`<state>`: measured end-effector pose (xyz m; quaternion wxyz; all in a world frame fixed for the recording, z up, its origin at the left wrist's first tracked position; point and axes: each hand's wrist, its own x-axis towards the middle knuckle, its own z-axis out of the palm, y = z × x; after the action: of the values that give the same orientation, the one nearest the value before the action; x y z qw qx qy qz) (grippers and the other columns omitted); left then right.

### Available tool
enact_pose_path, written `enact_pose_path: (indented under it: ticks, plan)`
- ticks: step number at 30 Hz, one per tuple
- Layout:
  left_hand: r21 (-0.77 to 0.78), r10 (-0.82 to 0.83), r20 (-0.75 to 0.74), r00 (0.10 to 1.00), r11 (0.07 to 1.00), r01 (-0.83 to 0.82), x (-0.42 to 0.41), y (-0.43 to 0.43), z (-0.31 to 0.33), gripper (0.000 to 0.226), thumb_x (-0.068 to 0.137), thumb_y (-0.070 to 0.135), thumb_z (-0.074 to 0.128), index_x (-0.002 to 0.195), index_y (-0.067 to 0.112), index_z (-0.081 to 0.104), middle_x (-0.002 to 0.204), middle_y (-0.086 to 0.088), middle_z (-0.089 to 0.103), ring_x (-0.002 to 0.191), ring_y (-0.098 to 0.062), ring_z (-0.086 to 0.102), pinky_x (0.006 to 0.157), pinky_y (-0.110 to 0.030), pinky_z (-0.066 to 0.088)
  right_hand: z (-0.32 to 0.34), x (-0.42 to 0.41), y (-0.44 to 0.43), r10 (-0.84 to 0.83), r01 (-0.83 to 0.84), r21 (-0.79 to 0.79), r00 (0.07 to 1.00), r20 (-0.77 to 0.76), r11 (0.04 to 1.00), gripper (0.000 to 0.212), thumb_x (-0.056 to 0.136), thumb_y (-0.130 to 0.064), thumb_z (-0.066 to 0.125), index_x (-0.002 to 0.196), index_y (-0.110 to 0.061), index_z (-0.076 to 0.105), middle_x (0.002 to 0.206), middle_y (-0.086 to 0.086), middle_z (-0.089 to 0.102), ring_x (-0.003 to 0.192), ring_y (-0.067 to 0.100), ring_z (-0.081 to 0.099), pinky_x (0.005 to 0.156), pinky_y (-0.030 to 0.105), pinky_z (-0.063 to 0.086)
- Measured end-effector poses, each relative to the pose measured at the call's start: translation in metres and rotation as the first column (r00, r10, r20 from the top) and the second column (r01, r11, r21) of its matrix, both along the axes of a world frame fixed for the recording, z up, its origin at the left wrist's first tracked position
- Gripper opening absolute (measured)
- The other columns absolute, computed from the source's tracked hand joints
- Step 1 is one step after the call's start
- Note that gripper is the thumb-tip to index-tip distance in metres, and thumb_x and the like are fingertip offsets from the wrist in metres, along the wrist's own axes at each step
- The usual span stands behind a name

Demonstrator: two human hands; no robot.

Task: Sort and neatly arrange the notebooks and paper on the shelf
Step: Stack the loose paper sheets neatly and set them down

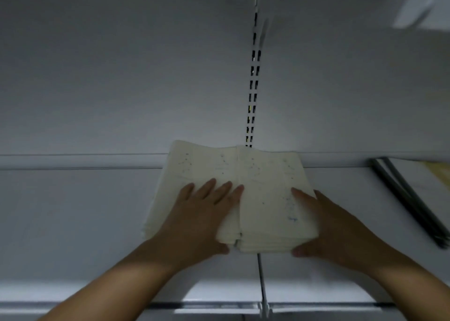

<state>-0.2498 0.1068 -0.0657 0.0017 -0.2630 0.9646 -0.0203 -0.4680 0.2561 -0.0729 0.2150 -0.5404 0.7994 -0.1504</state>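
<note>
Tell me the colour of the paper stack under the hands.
Cream, off-white paper stack with faint dotted markings and a small blue scribble; head view.

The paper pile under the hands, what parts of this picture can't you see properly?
In the head view:
- Writing on the paper pile: faint marks, too blurred to read.
- Pile's middle and right edge: covered by the left hand and right hand.
- Dark-edged thing on the shelf: cut off by the right edge.
- Pale shape in the top right corner: blurred, cut off.

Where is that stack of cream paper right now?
In the head view, the paper stack lies mid-shelf below the slotted upright, between the left hand and right hand.
</note>
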Motion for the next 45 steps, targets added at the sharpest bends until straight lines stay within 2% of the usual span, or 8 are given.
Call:
enact_pose_path:
  ticks: [12,17,21,26,32,37,40,45]
  plan:
    - [0.061,0.301,0.011,0.954,0.952,-0.301,0.053,-0.01,0.022,0.122,0.066,0.056,0.07,0.129,0.047,-0.034,0.15,0.007,-0.031,0.146,-0.026,-0.013,0.117,-0.051,0.004,0.018,0.047,-0.01,0.106,-0.098,0.041,0.939,-0.327,0.994,0.114,0.071,-0.066,0.058,0.141,-0.035,-0.026,0.143,-0.006,-0.042,0.139,0.018,-0.031,0.118,0.041,-0.013]
    - [0.414,0.56,-0.136,0.817,0.781,-0.466,0.088,-0.009,0.008,0.107,0.07,0.034,0.073,0.147,0.041,0.0,0.129,-0.007,0.061,0.11,-0.027,0.06,0.088,-0.033,0.049,0.001,0.073,-0.036,0.176,-0.206,-0.052,0.921,-0.348,0.977,0.106,0.071,-0.066,0.057,0.148,-0.027,-0.005,0.159,0.003,-0.004,0.146,0.024,0.001,0.117,0.044,0.004]
    - [0.419,0.597,-0.215,0.773,0.771,-0.48,0.086,-0.013,-0.002,0.113,0.07,0.038,0.075,0.144,0.037,-0.011,0.114,-0.009,0.069,0.101,-0.031,0.063,0.075,-0.03,0.044,-0.004,0.075,-0.039,0.16,-0.199,-0.044,0.884,-0.439,0.979,0.097,0.068,-0.065,0.048,0.147,-0.021,0.013,0.153,0.012,0.028,0.138,0.032,0.032,0.109,0.051,0.027]
    - [0.487,0.612,-0.285,0.737,0.755,-0.439,0.093,-0.014,-0.01,0.096,0.065,0.046,0.075,0.143,0.041,0.02,0.1,0.01,0.073,0.089,-0.018,0.068,0.078,-0.032,0.054,-0.012,0.077,-0.044,0.138,-0.194,-0.056,0.845,-0.517,0.979,0.091,0.065,-0.064,0.049,0.14,-0.017,0.029,0.139,0.013,0.051,0.121,0.033,0.054,0.095,0.052,0.045]
    - [0.802,0.562,-0.232,0.794,0.572,-0.171,0.105,-0.015,-0.001,0.065,0.058,0.047,0.078,0.113,0.056,0.044,0.093,0.035,0.067,0.09,0.011,0.062,0.073,-0.006,0.045,0.009,0.072,-0.035,0.161,-0.162,0.02,0.94,-0.3,0.987,0.111,0.057,-0.087,0.033,0.145,-0.037,-0.01,0.156,-0.011,-0.013,0.145,0.012,-0.015,0.118,0.045,-0.009]
    - [0.93,0.606,-0.261,0.751,0.368,0.027,0.107,-0.026,0.007,0.119,0.046,0.076,0.07,0.146,0.041,0.017,0.145,0.026,0.034,0.127,0.001,0.043,0.111,-0.031,0.031,0.019,0.023,-0.025,-0.456,0.474,-0.142,0.879,0.143,0.869,0.078,0.078,-0.062,0.05,0.144,-0.028,0.027,0.151,0.0,0.033,0.135,0.022,0.035,0.108,0.038,0.031]
    - [0.897,0.551,-0.336,0.764,0.435,0.08,0.091,-0.025,0.005,0.083,0.059,0.05,0.075,0.132,0.051,0.035,0.12,0.032,0.059,0.105,0.012,0.058,0.097,-0.025,0.044,0.003,0.014,-0.023,-0.408,0.443,-0.08,0.872,0.271,0.893,0.047,0.084,-0.045,0.057,0.127,-0.028,0.048,0.119,-0.003,0.061,0.093,0.008,0.058,0.07,0.022,0.044]
    - [0.932,0.652,-0.321,0.687,0.348,0.105,0.084,-0.026,0.007,0.059,0.072,0.049,0.057,0.129,0.051,0.044,0.119,0.029,0.062,0.112,0.002,0.057,0.108,-0.036,0.038,0.003,0.011,-0.01,-0.389,0.484,-0.184,0.835,0.39,0.855,0.036,0.087,-0.027,0.059,0.123,-0.027,0.055,0.103,-0.008,0.065,0.088,0.007,0.061,0.074,0.025,0.046]
